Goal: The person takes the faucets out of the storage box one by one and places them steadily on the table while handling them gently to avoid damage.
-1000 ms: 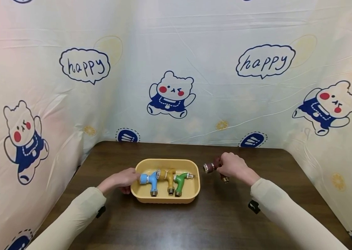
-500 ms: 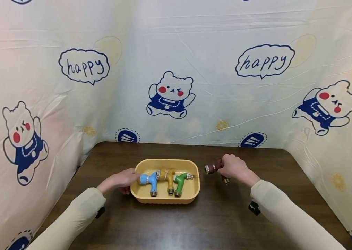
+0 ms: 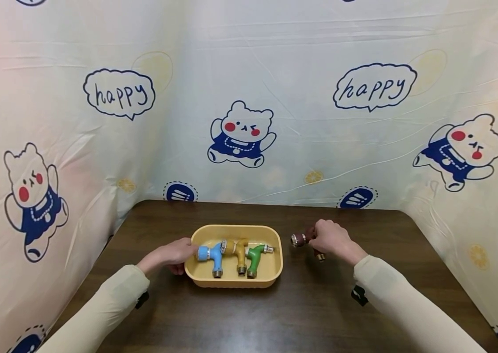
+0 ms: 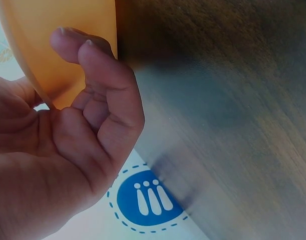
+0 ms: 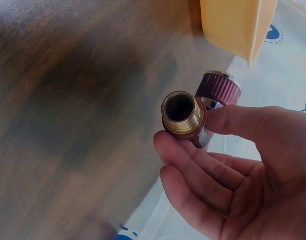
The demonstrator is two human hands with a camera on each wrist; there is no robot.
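Observation:
My left hand [image 3: 177, 251] grips the left rim of a yellow plastic tray [image 3: 235, 283]; in the left wrist view its fingers curl against the outside of the wall. Inside lie a blue tap [image 3: 217, 259], a mustard-yellow tap [image 3: 241, 255] and a green tap [image 3: 254, 259], side by side. Right of the tray, my right hand [image 3: 332, 238] pinches a dark red tap [image 3: 299, 239] between thumb and fingers. The right wrist view shows its brass threaded end [image 5: 182, 114] facing the camera and a ribbed collar [image 5: 219, 89] beyond. My palm hides part of its body.
A dark brown wooden table [image 3: 249, 318] carries the tray near its middle. Pale printed cloth [image 3: 249, 63] hangs around the back and both sides of the table. Each wrist wears a small black device.
The right hand has shifted slightly right and toward me with the dark red tap. My left hand, the tray and the taps in it look the same.

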